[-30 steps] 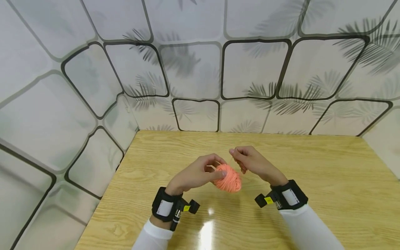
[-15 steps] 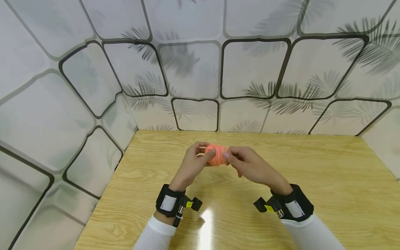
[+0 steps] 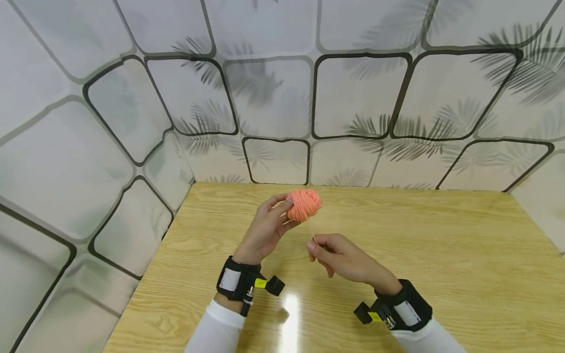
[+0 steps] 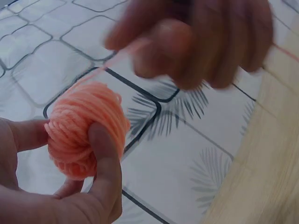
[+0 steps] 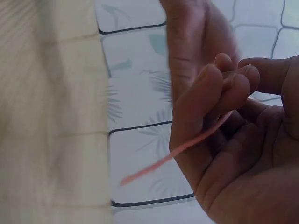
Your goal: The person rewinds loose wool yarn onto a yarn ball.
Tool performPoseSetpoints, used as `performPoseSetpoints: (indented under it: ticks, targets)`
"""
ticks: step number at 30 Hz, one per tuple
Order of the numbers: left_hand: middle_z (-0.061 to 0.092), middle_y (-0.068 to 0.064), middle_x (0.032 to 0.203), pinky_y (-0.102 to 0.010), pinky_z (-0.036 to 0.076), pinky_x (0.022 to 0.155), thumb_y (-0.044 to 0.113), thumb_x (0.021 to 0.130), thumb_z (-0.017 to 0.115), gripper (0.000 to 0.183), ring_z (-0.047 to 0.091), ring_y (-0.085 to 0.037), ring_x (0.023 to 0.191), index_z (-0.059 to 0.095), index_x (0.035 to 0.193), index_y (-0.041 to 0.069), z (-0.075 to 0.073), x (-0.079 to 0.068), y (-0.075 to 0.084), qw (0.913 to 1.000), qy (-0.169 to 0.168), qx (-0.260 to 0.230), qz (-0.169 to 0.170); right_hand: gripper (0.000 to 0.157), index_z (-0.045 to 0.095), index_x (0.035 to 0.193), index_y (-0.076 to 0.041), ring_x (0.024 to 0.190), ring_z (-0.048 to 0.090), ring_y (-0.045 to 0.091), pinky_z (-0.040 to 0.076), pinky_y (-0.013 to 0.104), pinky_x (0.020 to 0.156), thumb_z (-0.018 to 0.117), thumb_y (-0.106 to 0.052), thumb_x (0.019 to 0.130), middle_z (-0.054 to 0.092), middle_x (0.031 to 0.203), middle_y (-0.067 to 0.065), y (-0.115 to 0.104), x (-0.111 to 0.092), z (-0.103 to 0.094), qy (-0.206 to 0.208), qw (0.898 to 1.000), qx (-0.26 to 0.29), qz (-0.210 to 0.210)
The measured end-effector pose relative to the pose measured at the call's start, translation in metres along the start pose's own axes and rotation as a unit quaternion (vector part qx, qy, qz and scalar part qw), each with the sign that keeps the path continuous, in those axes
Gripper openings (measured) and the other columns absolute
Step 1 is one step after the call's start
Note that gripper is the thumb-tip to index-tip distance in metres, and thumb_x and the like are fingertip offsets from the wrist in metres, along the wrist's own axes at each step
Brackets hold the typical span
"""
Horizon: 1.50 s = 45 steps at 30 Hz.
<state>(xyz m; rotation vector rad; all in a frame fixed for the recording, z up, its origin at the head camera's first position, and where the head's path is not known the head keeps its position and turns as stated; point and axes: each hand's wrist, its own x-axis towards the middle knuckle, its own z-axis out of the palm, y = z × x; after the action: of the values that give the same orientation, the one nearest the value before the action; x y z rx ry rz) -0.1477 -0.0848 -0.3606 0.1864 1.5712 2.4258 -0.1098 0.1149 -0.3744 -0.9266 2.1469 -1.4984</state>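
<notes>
My left hand [image 3: 264, 229] holds up a small ball of coral-pink yarn [image 3: 304, 205] over the far part of the table. Thumb and fingers grip its sides in the left wrist view, where the wound strands of the yarn ball [image 4: 88, 128] show clearly. A single yarn strand [image 3: 314, 231] runs from the ball down to my right hand [image 3: 344, 259], which pinches it between thumb and forefinger. In the right wrist view, the loose tail of the strand [image 5: 154, 165] hangs out past the curled fingers [image 5: 198, 100] of that hand.
Both hands work above a light wood table [image 3: 441, 255]. A pale wall covering [image 3: 282, 98] with dark outlines and leaf prints stands behind the table and along its left side. Each wrist wears a black strap [image 3: 238, 279] with a small camera.
The left hand has lifted the yarn ball away from me and slightly left. The right hand came up to the ball, then moved down toward me, stretching the strand between them.
</notes>
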Motion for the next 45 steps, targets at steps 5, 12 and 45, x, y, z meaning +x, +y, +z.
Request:
performPoseSetpoints:
  ticks: [5,12,45]
  targets:
    - [0.052,-0.010,0.119,-0.040,0.042,0.090,0.031,0.088,0.061,0.051,0.057,-0.017,0.096,0.043,0.126,0.002,-0.004,-0.005,0.006,0.9951,-0.096,-0.015,-0.017,0.043,0.053,0.090,0.004,0.048,0.042,0.032,0.045,0.043,0.051,0.037,-0.035,0.099,0.038,0.056,0.008,0.023,0.001,-0.006,-0.030,0.997,0.062,0.026]
    - [0.052,-0.014,0.116,-0.044,0.044,0.085,0.025,0.091,0.057,0.040,0.055,-0.022,0.098,0.047,0.123,0.003,-0.009,-0.014,0.007,0.9696,-0.217,0.105,-0.044,0.037,0.055,0.089,0.002,0.051,0.043,0.025,0.045,0.039,0.053,0.042,-0.031,0.098,0.041,0.060,0.007,0.034,0.005,-0.024,-0.019,0.995,0.077,0.064]
    - [0.053,-0.010,0.111,-0.039,0.048,0.073,0.016,0.090,0.058,0.030,0.054,-0.030,0.095,0.052,0.117,0.004,0.019,-0.035,0.026,0.9312,-0.118,0.344,0.029,0.022,0.065,0.091,-0.021,0.060,0.051,0.017,0.044,0.032,0.051,0.052,-0.039,0.092,0.060,0.079,-0.001,-0.018,0.004,-0.047,0.125,0.980,-0.154,0.023]
